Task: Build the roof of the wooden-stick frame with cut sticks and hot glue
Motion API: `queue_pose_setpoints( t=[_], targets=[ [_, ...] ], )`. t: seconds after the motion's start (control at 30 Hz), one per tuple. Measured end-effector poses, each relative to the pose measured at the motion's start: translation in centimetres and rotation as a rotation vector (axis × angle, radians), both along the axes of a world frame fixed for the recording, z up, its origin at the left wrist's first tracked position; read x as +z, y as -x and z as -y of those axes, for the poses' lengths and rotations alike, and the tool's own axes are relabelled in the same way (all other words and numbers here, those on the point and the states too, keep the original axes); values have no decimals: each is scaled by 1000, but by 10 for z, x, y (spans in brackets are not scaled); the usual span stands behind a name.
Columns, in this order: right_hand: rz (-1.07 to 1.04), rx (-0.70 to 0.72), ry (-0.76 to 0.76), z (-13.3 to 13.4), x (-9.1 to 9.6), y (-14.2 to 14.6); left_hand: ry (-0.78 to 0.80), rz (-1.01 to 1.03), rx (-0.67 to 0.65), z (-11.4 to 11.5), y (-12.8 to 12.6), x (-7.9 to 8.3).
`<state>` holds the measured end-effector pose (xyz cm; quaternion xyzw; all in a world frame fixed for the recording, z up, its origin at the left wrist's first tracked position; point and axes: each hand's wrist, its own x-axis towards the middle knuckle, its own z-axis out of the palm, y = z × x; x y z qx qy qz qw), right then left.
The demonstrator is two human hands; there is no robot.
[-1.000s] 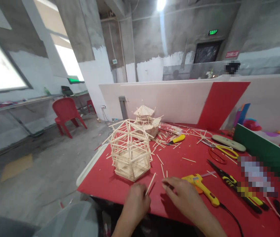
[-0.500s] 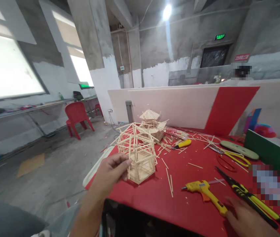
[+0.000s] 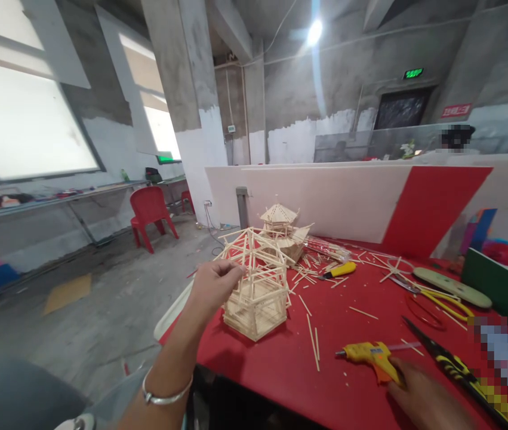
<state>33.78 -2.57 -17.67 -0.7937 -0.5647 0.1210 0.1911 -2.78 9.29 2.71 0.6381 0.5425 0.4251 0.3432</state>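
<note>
Main thing rn is a hexagonal pavilion model (image 3: pixel 256 313) made of thin pale wooden sticks, standing upright on the near left part of the red table (image 3: pixel 276 382). Looks bare & unpainted. Bottom's a flat-sided base w/ low walls of tightly packed sticks, middle is open rails you can see thru, & up top the roof is just ribs slanting up to a peak, no infill btwn them. A few stick ends poke out past the corners, so the outline's kinda spiky.

Left hand (image 3: pixel 218 283) is at its upper left side, thumb & fingers in a near-closed pinch; can't tell if there's a stick btwn the tips or if they're on the frame. Right hand (image 3: pixel 419 388) is a bit blurry, near right, fingers curled around the handle of a yellow hot glue gun (image 3: pixel 370 356), nozzle facing left.

Couple loose sticks (image 3: pixel 311 343) lie btwn model & gun. Far side, just behind the model: a smaller pagoda model (image 3: pixel 279 222) w/ a filled-in roof, plus a yellow utility knife (image 3: pixel 341 270) to its right.
</note>
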Motion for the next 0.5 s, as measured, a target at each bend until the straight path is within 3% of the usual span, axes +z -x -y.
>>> queue_pose_setpoints(
  t=[0.13,0.23,0.37,0.5],
  targets=[
    [-192,44,68,-5,-2,-6,21,46,-30,-11,4,-2],
    [-300,-19,25,-4,5,-6,21,37,-32,-18,4,-1],
    [-323,-127,-95,-7,30,2,4,-42,-4,-25,-4,4],
    [-268,-135,-209,-13,60,17,-81,-165,-7,-33,-10,7]
  ],
)
